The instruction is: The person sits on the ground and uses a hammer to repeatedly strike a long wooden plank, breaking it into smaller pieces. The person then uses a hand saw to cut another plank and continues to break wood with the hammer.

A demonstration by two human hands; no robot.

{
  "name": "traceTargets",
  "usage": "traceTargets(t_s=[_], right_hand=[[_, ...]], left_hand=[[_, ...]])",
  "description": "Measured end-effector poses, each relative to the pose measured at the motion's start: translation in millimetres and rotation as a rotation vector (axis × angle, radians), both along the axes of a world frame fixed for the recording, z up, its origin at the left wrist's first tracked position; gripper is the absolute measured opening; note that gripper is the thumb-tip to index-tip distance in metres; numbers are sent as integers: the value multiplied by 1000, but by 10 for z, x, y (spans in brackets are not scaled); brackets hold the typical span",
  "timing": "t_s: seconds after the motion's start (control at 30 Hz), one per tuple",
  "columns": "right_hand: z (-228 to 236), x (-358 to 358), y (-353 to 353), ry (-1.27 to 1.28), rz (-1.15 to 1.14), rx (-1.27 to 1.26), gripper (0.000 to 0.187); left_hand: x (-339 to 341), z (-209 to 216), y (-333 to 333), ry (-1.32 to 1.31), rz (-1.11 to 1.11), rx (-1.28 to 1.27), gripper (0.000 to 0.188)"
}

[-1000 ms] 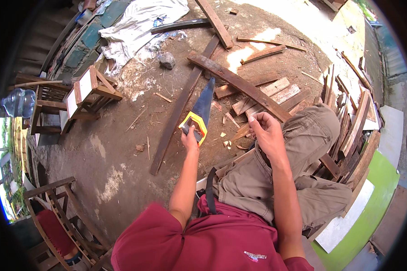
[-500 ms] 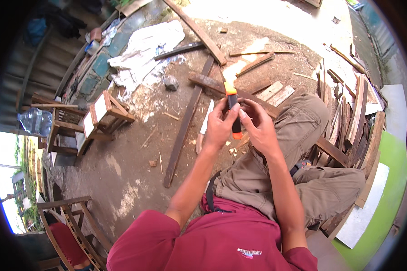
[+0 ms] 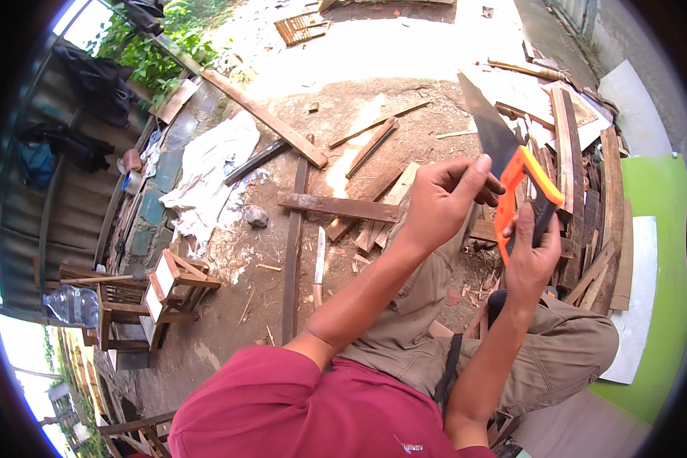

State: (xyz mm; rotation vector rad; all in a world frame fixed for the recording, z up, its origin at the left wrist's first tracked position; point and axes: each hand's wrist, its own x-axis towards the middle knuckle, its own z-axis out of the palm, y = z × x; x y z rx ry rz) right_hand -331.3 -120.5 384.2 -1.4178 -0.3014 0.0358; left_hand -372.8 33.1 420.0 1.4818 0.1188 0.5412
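Note:
A handsaw with an orange and black handle (image 3: 543, 183) is raised in front of me to the right, its dark blade (image 3: 490, 126) pointing up and away. My right hand (image 3: 532, 252) is closed around the lower part of the handle. Beside the base of the blade is my left hand (image 3: 454, 198), thumb stretched out and apart from its bent fingers. Those fingertips reach to the saw's handle; whether they touch it is hard to see. On the ground left of my legs lies a knife (image 3: 319, 267) with a wooden handle.
Wooden strips (image 3: 336, 206) lie crossed on the dirt floor ahead. Stacked boards (image 3: 607, 206) fill the right side, near a green panel (image 3: 660, 282). Leftward are a small wooden stool (image 3: 164, 294), a clear plastic bottle (image 3: 72, 305), a white cloth (image 3: 210, 168) and a stone (image 3: 256, 216).
The saw has swung to the right and turned, so its broad blade now shows. Both hands moved right with it; the left thumb has come away. The view has shifted too.

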Motion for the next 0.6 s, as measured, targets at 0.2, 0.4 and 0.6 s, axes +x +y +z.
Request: traceTargets(t_s=[0.2,0.4,0.6], right_hand=[[-246,228,-1253,156,-411,-461,42],[-656,-109,-1881,252,-664,-50,29],[-911,27,-1762,140,-773,-170,25]], left_hand=[[1090,-1808,-59,230,81,155,36],[926,-3390,208,815,-178,1103,85],[615,-3790,355,1094,29,1006,105]])
